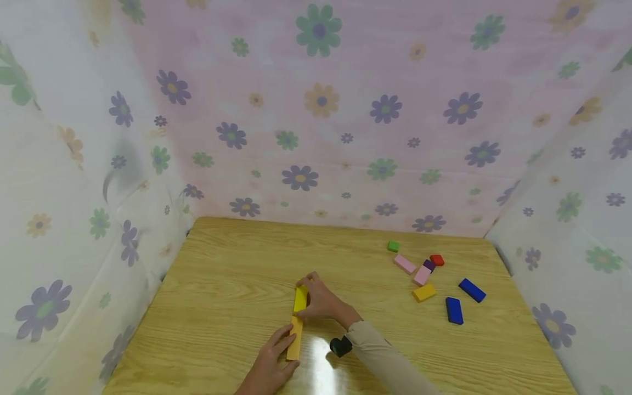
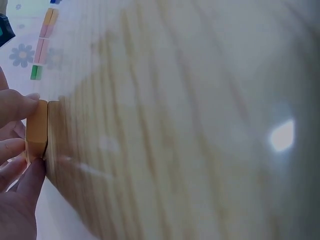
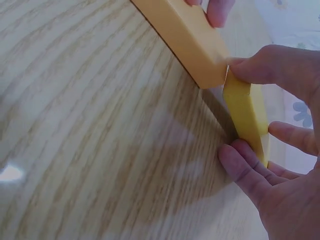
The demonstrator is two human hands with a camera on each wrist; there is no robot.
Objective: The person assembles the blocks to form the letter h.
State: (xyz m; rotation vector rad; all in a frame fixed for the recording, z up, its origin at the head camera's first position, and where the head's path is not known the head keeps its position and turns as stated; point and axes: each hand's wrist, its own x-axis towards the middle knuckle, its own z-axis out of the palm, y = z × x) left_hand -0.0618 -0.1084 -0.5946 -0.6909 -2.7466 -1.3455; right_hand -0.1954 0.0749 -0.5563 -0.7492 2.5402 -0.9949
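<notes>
Two long blocks stand end to end on the wooden table, a yellow block farther away and a light orange block nearer. My right hand pinches the yellow block lengthwise, thumb at its near end and fingertips at its far end. In the right wrist view the yellow block meets the corner of the orange block at a slight angle, its edge tilted off the wood. My left hand holds the orange block from the left; the left wrist view shows fingers and thumb around the orange block.
Loose blocks lie at the right of the table: green, red, dark purple, two pink, yellow-orange and two blue. A black object sits beside the right sleeve. Flowered cloth walls enclose the table.
</notes>
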